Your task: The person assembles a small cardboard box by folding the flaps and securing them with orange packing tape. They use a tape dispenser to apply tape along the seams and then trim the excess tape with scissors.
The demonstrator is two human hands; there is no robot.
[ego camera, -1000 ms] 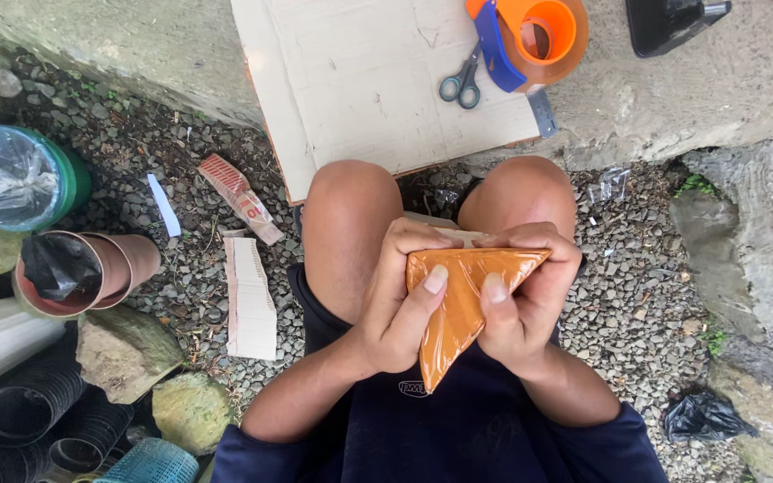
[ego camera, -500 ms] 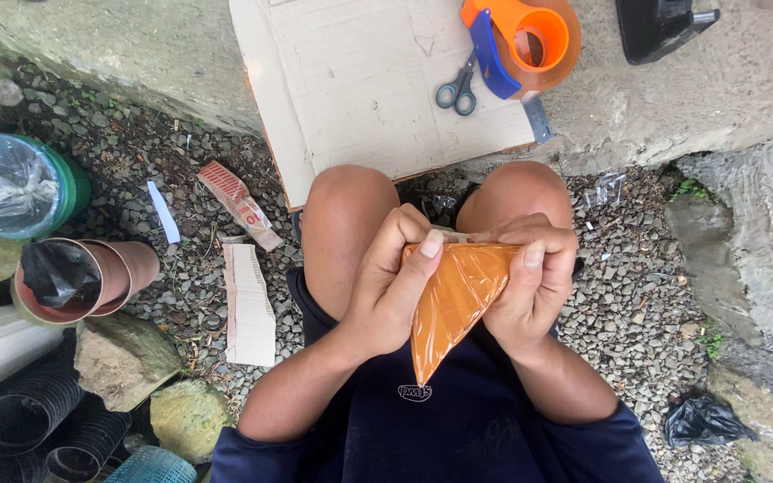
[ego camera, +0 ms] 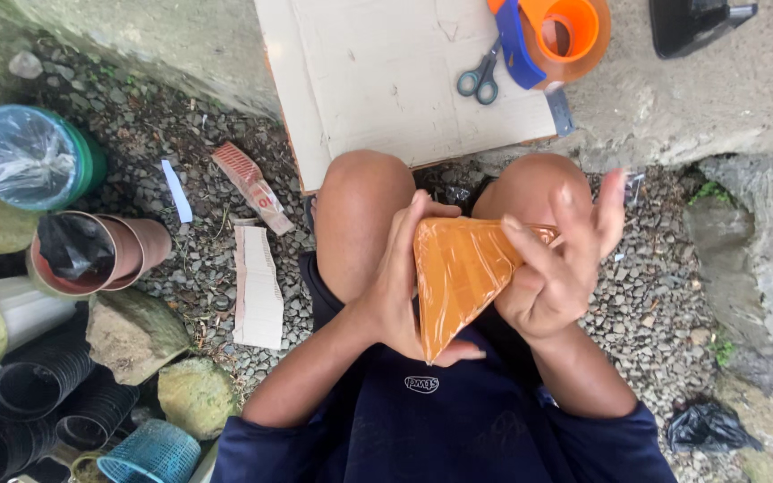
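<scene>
Held above the knees: a triangular orange packet wrapped in clear plastic (ego camera: 458, 282), left hand (ego camera: 404, 286) cupped along its edge, right hand (ego camera: 556, 268) behind with fingers (ego camera: 606, 201) spread, blue-handled scissors (ego camera: 479, 79) on flat cardboard sheet (ego camera: 378, 80) ahead.

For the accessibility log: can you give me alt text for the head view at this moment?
A seated person's left hand holds a flat orange triangular packet over their lap, the right hand touching it with fingers spread. Beyond the knees lie a cardboard sheet, scissors and an orange tape dispenser; gravel and pots sit left.
</scene>
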